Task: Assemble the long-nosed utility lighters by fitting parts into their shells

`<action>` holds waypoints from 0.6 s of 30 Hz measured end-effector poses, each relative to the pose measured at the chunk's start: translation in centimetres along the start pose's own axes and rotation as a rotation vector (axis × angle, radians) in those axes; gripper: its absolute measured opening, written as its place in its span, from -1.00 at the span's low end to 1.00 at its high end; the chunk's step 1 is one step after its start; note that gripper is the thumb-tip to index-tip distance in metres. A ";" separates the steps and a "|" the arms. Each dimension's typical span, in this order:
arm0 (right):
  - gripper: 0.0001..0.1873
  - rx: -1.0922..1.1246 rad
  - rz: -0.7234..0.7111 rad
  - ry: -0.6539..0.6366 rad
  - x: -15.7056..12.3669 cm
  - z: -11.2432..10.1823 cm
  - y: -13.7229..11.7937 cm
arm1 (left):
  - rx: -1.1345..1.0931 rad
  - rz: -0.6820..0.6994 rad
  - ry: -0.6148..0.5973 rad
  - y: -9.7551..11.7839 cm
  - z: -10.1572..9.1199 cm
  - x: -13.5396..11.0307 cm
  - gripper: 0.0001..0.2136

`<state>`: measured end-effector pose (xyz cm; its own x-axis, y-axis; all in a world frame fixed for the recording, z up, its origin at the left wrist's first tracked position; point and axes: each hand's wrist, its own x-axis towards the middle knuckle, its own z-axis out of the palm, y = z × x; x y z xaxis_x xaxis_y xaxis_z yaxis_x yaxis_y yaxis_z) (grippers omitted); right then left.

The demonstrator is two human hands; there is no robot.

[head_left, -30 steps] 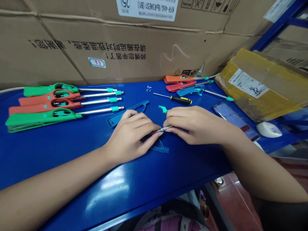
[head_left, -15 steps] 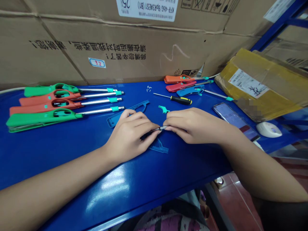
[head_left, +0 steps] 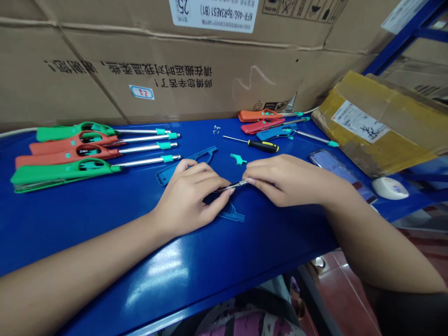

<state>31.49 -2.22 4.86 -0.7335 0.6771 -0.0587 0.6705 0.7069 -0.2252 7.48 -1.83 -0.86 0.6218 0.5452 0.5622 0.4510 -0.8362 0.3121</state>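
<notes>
Blue bench top (head_left: 87, 219), cardboard carton (head_left: 175, 70) as back wall. Left hand (head_left: 191, 198) has its fingers closed on the dark near end of a thin metal rod (head_left: 233, 186). Right hand (head_left: 287, 179) is pinched on the rod's far tip, thumb and forefinger together. Rod sits just above the bench between the two hands, roughly level. Change since half a second ago: right hand has eased slightly away, so a bit more bare metal shows between the fingertips (small shift, not a regrip). My read is both grips are unchanged and the rod is only being nudged along its length. A loose blue shell piece (head_left: 231, 215) lies flat, partly under the left fingertips. A second blue shell half (head_left: 206, 153) lies just beyond the left hand, and a small teal part (head_left: 238, 159) sits between the hands and the screwdriver (head_left: 261, 145). A few tiny screws (head_left: 217, 128) lie further back. Four assembled lighters (head_left: 87, 151) are lined up at far left, three more lighters (head_left: 269, 123) at back right. None of these has moved. Phone (head_left: 336, 170) and a white puck-shaped object (head_left: 389, 188) sit right of the right wrist, with a taped yellow parcel (head_left: 378, 121) behind them.
</notes>
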 end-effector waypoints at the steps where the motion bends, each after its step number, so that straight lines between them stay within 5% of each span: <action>1: -0.72 0.002 -0.001 0.006 0.0 0.0 0.0 | 0.000 0.000 -0.001 0.0 0.0 0.0 -0.90; 18: -0.76 0.075 -0.024 -0.015 0.5 0.3 -0.2 | -0.006 -0.008 -0.025 0.4 -0.2 0.1 -0.88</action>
<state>30.99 -2.12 4.59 -0.7510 0.6569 -0.0670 0.6432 0.7049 -0.2989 7.57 -2.09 -0.51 0.6343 0.5531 0.5402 0.4523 -0.8321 0.3209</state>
